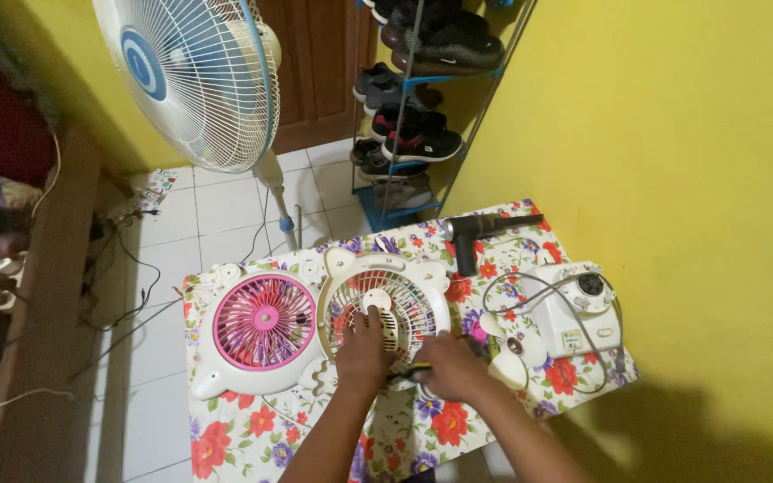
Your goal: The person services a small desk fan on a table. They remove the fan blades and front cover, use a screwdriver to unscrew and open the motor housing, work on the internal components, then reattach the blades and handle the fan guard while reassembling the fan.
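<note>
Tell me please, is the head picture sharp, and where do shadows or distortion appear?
Head view: mostly sharp, with even indoor light; the left hand and right hand on the cream fan grille look slightly soft. A broad shadow falls on the yellow wall at lower right. Wide-lens distortion bends the shoe rack and the standing fan near the top edge. No strong glare shows.

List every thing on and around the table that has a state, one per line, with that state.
Left hand: pressed flat on the cream fan housing.
Right hand: closed around a tool, mostly hidden.
Cream fan housing: lying flat, taken apart.
Pink fan grille: lying flat, off the housing.
Fan base: detached, cord loose.
Standing fan: upright; running or not, cannot tell.
Hair dryer: lying down.
</note>
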`<state>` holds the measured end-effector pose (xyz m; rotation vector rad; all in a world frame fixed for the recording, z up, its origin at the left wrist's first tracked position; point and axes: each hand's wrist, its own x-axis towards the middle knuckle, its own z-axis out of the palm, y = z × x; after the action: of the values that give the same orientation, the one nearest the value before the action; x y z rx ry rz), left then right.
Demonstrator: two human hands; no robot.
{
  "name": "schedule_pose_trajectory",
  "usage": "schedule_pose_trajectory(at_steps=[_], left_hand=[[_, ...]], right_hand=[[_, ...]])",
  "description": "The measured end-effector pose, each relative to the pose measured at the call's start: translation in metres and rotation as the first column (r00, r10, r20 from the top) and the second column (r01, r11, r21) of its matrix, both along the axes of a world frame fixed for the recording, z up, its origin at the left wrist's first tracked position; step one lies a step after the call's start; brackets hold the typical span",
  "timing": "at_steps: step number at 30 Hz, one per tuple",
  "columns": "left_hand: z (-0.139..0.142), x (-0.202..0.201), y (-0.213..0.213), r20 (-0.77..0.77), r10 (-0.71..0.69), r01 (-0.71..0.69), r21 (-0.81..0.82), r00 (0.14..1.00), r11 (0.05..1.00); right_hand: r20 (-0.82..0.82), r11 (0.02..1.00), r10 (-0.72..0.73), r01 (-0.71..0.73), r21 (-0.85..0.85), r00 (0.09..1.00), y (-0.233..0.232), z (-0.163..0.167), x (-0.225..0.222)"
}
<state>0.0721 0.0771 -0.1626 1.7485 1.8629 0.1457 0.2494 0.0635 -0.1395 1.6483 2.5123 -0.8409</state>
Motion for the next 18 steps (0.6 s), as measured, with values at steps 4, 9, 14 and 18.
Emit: schedule_pose_trajectory(at_steps=[4,9,14,18], left_hand=[[-0.001,0.000,0.004,-0.034,0.007,-0.006,0.034,0.999,0.999],[-0.005,0.002,0.003,-0.037,0.030,-0.029,0.019,0.999,0.999],[-0.002,0.000,0.002,-0.043,0.033,-0.031,0.043,0.999,0.999],[0.002,-0.004,0.008,-0.016,0.038,-0.038,-0.053,0.999,0.998]], right_hand=[[-0.351,0.990,0.113,-0.134,-0.035,0.929,-0.004,-0.003,-0.007],[-0.016,0.991,0.134,-0.134,-0.025,0.991,0.006,0.005,0.006],[-0.204,0.986,0.092,-0.118,-0.118,0.975,0.001,-0.002,-0.003],[-0.159,0.988,0.115,-0.130,-0.085,0.981,-0.001,-0.005,0.000]])
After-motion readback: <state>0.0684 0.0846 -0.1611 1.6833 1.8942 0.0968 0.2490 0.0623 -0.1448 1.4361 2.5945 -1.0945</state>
